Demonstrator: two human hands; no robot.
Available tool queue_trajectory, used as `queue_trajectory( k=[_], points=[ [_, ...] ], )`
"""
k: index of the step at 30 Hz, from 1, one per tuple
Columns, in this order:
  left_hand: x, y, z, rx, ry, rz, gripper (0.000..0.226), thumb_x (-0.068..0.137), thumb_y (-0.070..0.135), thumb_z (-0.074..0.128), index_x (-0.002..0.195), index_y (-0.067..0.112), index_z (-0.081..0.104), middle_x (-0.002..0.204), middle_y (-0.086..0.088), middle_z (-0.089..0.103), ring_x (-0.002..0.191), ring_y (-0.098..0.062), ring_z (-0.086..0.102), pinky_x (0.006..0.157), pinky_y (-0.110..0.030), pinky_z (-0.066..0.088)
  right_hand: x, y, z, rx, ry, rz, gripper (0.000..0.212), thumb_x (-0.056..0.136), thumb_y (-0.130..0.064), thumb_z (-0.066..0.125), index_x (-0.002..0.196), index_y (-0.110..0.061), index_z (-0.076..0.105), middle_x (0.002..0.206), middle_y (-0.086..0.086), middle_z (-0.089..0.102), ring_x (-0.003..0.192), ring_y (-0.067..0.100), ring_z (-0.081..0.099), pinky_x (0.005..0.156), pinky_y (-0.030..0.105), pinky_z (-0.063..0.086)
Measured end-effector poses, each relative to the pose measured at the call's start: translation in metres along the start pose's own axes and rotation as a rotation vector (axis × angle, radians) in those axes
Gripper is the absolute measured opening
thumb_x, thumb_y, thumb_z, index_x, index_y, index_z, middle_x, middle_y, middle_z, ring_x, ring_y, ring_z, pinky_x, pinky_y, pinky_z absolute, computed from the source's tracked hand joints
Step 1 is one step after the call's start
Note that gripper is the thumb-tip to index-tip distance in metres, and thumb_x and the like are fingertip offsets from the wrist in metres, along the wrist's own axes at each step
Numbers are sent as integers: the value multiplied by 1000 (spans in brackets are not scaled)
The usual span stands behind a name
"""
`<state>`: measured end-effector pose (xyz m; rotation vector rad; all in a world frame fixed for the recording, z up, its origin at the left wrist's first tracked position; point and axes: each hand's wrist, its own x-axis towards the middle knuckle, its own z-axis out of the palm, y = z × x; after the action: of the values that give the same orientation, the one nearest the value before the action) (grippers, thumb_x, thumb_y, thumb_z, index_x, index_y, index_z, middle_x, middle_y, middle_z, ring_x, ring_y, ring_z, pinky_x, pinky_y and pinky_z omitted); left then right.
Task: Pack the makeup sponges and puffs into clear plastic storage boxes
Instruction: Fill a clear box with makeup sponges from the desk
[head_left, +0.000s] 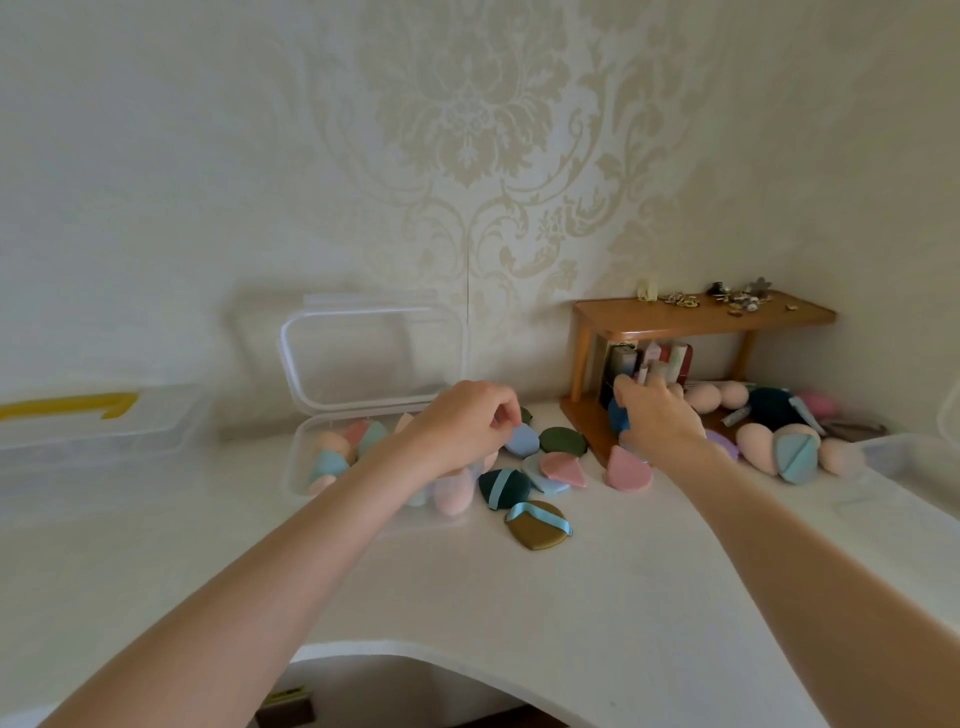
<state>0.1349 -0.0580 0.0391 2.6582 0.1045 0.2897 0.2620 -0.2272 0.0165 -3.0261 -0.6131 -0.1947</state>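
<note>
White bench (519, 597), curved front edge nearest. Loose puffs lie mid-bench: olive puff (537, 526), dark green puff (503, 487), pink puffs (563, 468). Left hand (462, 423) pinches a light blue puff (522, 439) just beside the open clear box (296, 467), which already holds several sponges. Right hand (657, 410) reaches into the pile by the wooden shelf (701, 317); fingers curled, grasp on something blue cannot be confirmed. Step: gathering, mid-task. Next move likely: carry blue puff left, over the box rim, then release
</note>
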Motion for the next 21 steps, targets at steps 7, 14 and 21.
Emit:
queue_trajectory(
  k=[7,14,21],
  points=[
    [-5,-6,-11,-21,15,1,18,92,13,51,102,18,64,104,3,63,93,-11,57,80,-24,46,-6,-19,-14,112,-23,-84,21,88,-19,60,103,-6,56,115,17,58,107,32,53,80,33,44],
    [-30,-52,-48,-40,-10,-81,6,86,20,61,86,25,65,81,10,61,79,-10,58,70,-17,45,-39,-103,-68,817,-83,-411,26,83,-12,67,74,-21,44,76,-2,56,62,14,56,62,17,49],
    [-51,-80,-50,30,-270,-95,24,81,20,65,72,38,53,73,20,54,69,-5,53,69,-20,42,-43,-133,-48,1099,-904,-373,35,94,-11,53,129,-11,50,114,12,59,94,20,61,82,25,53]
  ],
)
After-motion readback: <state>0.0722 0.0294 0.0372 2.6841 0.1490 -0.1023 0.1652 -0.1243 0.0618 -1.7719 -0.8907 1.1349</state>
